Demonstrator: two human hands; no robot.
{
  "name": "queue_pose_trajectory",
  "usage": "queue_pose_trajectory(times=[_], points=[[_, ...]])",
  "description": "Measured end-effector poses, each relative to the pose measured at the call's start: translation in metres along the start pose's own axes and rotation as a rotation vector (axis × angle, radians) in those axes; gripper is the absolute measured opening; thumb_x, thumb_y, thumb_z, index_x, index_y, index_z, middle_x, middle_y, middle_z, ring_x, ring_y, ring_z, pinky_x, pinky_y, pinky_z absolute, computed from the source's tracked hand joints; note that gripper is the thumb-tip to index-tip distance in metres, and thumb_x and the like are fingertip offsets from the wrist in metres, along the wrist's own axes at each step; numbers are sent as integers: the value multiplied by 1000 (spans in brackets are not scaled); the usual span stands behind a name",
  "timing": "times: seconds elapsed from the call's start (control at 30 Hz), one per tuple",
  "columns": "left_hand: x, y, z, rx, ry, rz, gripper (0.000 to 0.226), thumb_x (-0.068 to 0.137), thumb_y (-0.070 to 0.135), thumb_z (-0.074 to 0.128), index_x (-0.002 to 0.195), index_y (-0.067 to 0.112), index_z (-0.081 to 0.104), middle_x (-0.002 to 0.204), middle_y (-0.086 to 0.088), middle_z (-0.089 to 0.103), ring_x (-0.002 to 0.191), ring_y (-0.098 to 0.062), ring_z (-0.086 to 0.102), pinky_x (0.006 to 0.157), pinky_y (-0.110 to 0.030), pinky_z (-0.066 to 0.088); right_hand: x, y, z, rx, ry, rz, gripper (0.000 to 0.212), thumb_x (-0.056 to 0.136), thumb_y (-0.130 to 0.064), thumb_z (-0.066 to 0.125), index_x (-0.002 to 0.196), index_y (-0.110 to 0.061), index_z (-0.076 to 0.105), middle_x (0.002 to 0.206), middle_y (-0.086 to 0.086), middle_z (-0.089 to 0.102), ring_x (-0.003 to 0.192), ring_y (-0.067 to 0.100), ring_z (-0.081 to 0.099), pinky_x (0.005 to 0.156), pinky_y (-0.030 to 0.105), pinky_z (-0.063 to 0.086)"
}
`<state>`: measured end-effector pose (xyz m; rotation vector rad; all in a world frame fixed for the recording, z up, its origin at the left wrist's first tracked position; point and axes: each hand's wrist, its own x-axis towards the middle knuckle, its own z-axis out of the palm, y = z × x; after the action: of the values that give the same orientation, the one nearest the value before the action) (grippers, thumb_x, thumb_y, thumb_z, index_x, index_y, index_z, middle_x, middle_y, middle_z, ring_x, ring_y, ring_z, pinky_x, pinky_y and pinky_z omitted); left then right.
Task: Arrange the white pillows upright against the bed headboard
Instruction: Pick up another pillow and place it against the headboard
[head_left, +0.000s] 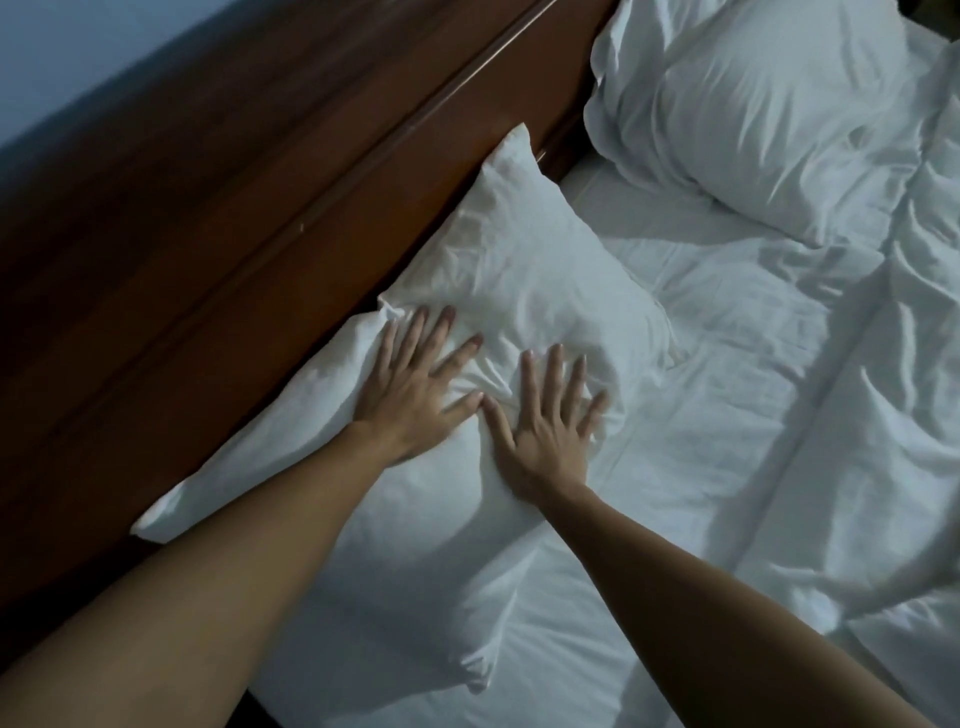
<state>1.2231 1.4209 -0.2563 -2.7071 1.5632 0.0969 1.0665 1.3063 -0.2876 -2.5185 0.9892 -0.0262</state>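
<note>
Near the middle of the frame the left hand (410, 387) and right hand (550, 415) lie flat with fingers spread, thumbs almost touching, pressing on the near white pillow (395, 483), gripping nothing. Just beyond, a second pillow (519, 260) leans with its top corner against the dark wooden headboard (234, 208), seemingly overlapping the first, though the dim light blurs their edges. At upper right a third pillow (769, 114) rests on the rumpled white sheet (779, 389).
</note>
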Motion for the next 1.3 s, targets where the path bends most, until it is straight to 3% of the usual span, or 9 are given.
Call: queue_pose_trajectory(times=[0.17, 0.3, 0.37, 0.53, 0.67, 0.87, 1.07, 1.2, 1.3], points=[[10, -3, 12, 24, -16, -2, 79, 93, 76, 19, 161, 41, 0, 171, -4, -14, 157, -28, -13, 122, -61, 3, 11, 3, 12, -18, 7, 4, 80, 97, -74, 16, 160, -32, -12, 165, -1, -31, 149, 25, -34, 118, 66, -12], [16, 3, -9, -83, 61, -23, 71, 89, 70, 41, 150, 34, 45, 158, -10, 40, 146, -34, 33, 115, -54, 26, 19, -2, -7, 70, 113, 65, 77, 93, -77, 28, 158, -36, 18, 169, 4, 0, 155, 24, -12, 120, 60, -3], [29, 5, -22, -67, 192, 2, 66, 88, 64, 45, 143, 29, 52, 146, -11, 50, 139, -34, 41, 109, -51, 31, 41, -4, -26, 95, 224, 90, 76, 92, -78, 30, 157, -38, 20, 169, 4, 2, 155, 26, -10, 121, 60, -2], [81, 11, -19, -25, 66, 67, 72, 93, 74, 23, 159, 47, 10, 172, -2, -4, 157, -34, -10, 117, -72, 4, 97, 13, -45, -2, 101, 115, 82, 88, -86, 12, 157, -46, -10, 169, -1, -19, 152, 36, -24, 114, 72, -9], [96, 14, 4, 38, -35, 44, 76, 89, 82, 9, 158, 51, -4, 169, 5, -23, 154, -30, -24, 114, -73, -3, 109, 30, -31, 14, -7, 105, 79, 88, -86, 11, 153, -51, -17, 167, -8, -23, 153, 36, -20, 112, 76, -2], [84, -9, -7, -203, 61, 21, 68, 96, 67, 31, 159, 43, 20, 172, -5, 4, 157, -33, -2, 122, -61, 7, 116, 19, -37, -3, -22, 100, 91, 82, -91, 9, 157, -44, -13, 169, -3, -19, 154, 37, -16, 114, 73, -7], [47, -39, -20, -309, -45, -262, 77, 100, 65, 33, 163, 27, 12, 171, -10, 6, 157, -30, 6, 126, -48, 9, 132, -21, -43, -36, -61, 83, 113, 74, -98, 10, 159, -29, -15, 167, 0, -23, 152, 38, -23, 113, 74, -9], [44, -32, -22, -283, -148, -262, 76, 100, 66, 21, 164, 26, 8, 171, -11, 4, 157, -29, 3, 126, -49, 3, 128, -14, -50, -59, -112, 47, 108, 77, -96, 11, 159, -31, -15, 167, 0, -23, 153, 37, -21, 115, 73, -6], [52, -14, -40, -239, -85, -228, 76, 97, 59, 34, 157, 13, 33, 164, -19, 26, 151, -36, 23, 124, -51, 16, 118, -1, -71, -48, -78, 35, 97, 85, -88, 15, 161, -30, 0, 170, 4, -6, 156, 34, -5, 120, 65, 0]])
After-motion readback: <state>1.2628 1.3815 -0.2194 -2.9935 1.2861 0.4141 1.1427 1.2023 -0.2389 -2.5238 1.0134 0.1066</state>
